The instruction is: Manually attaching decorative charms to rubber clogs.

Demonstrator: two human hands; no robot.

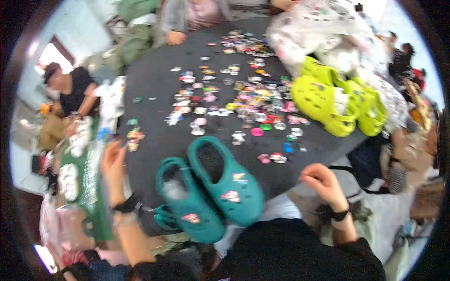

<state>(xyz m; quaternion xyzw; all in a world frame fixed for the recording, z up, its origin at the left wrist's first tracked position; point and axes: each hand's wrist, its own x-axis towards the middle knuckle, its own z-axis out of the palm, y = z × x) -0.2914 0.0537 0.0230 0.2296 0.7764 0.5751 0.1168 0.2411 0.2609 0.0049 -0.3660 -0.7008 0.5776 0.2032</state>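
Note:
A pair of teal foam clogs (227, 187) lies at the near edge of the dark table, toes toward me. Small decorative charms sit on their tops, and a strap hangs at the left clog's side. My left hand (114, 164) is raised left of the clogs, fingers up and apart, with nothing clearly in it. My right hand (324, 182) hovers to the right of the clogs, apart from them, its fingers loosely bent and no held thing visible. Both hands are somewhat blurred. Many small colourful shoe charms (258, 100) lie scattered across the table.
Lime-green clogs (323, 96) rest at the table's right side beside white plastic bags (318, 35). Across the table a person's hand (176, 37) rests on the far edge. Another person (77, 91) sits at the left, by a green table (91, 187) with white items.

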